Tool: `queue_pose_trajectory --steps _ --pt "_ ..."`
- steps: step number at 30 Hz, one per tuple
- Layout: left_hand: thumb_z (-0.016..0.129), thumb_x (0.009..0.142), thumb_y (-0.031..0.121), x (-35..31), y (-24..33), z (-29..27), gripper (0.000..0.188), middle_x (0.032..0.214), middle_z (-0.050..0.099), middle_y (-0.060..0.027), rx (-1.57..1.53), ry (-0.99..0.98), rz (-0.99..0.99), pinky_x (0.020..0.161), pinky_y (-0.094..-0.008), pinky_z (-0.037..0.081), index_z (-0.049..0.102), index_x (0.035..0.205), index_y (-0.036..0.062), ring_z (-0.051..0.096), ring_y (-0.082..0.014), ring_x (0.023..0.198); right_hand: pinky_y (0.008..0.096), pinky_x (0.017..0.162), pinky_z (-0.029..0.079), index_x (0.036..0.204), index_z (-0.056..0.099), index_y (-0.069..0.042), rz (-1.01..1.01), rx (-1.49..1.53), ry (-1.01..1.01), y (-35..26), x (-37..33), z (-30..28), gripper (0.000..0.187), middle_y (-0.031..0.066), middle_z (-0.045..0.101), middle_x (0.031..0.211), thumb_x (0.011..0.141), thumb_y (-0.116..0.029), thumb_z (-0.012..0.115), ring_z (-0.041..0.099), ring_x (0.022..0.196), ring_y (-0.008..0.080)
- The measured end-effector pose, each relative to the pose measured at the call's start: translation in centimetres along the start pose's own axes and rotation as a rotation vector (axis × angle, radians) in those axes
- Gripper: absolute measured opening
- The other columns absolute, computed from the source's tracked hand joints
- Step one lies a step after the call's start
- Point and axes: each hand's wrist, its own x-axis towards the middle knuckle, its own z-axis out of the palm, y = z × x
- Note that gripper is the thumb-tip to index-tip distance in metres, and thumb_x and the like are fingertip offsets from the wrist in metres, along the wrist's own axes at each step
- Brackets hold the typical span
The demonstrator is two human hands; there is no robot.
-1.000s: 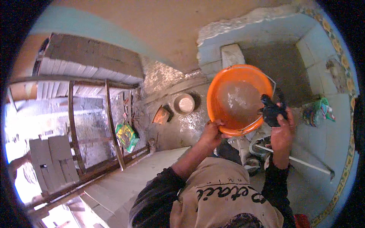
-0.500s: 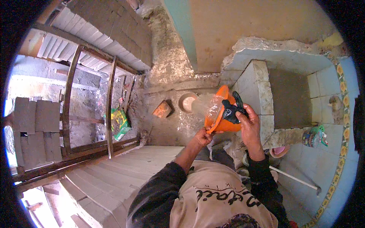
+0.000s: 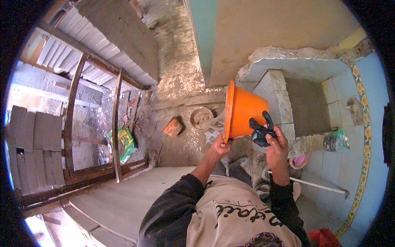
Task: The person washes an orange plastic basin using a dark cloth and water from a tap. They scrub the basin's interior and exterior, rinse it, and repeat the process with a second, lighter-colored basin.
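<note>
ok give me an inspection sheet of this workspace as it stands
surface: wet, rough concrete floor, with a tiled basin wall on the right
job's things: orange bucket tipped on its side, mouth to the left; black rag pressed to its base
clutter: small round bowl, brick piece, green and yellow packet, pink dish, white pipe
grippers: left hand grips the bucket rim; right hand holds the rag against the bucket
cables: nothing seen
surroundings: wooden frame, grey slats, blue wall with patterned tile border
</note>
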Motion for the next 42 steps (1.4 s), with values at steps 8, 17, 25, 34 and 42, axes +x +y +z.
queue_pose_trajectory --steps 8,17,25,34,42 --pt "0.067 0.089 0.014 -1.1 1.9 3.1 0.019 0.079 0.064 -0.0035 0.527 0.366 0.272 0.04 -0.0235 0.045 0.062 0.105 0.004 0.051 -0.0124 0.049 0.0406 0.092 0.058 0.123 0.062 -0.001 0.1 0.27 0.288 4.6 -5.0 -7.2 0.031 0.0102 0.068 0.118 0.092 -0.003 0.066 0.069 0.104 0.0248" --pt "0.065 0.092 0.017 -3.1 -2.4 7.2 0.021 0.076 0.065 -0.0068 1.174 0.441 0.725 0.042 -0.0262 0.041 0.063 0.106 0.0004 0.053 -0.0125 0.048 0.0365 0.082 0.056 0.122 0.063 -0.007 0.327 0.131 0.518 13.8 -12.5 -17.0 0.035 0.0078 0.07 0.11 0.088 -0.009 0.069 0.068 0.097 0.0208" --pt "0.067 0.096 0.019 -1.6 -14.2 13.8 0.022 0.087 0.066 -0.0042 1.328 0.149 0.815 0.046 -0.0277 0.045 0.063 0.112 0.0038 0.057 -0.0125 0.058 0.031 0.074 0.055 0.11 0.067 -0.002 0.35 -0.192 0.458 21.5 -23.6 -28.0 0.023 0.0057 0.069 0.096 0.088 -0.01 0.066 0.066 0.081 0.0164" --pt "0.072 0.087 0.016 3.6 -29.2 15.1 0.03 0.088 0.067 -0.0054 1.541 0.036 0.209 0.045 -0.031 0.045 0.061 0.112 0.005 0.059 -0.0148 0.059 0.0444 0.065 0.058 0.117 0.067 -0.005 0.286 -0.725 0.609 27.9 -32.3 -33.7 0.044 0.0163 0.071 0.081 0.101 -0.045 0.059 0.072 0.072 0.0324" --pt "0.072 0.089 0.013 8.4 -41.1 8.2 0.027 0.089 0.068 -0.0005 1.496 0.012 -0.233 0.042 -0.0274 0.044 0.064 0.115 0.0115 0.059 -0.0114 0.058 0.0362 0.061 0.058 0.117 0.068 -0.009 0.336 -0.557 0.826 30.5 -40.0 -33.2 0.04 0.008 0.073 0.081 0.101 -0.044 0.061 0.071 0.065 0.0209"
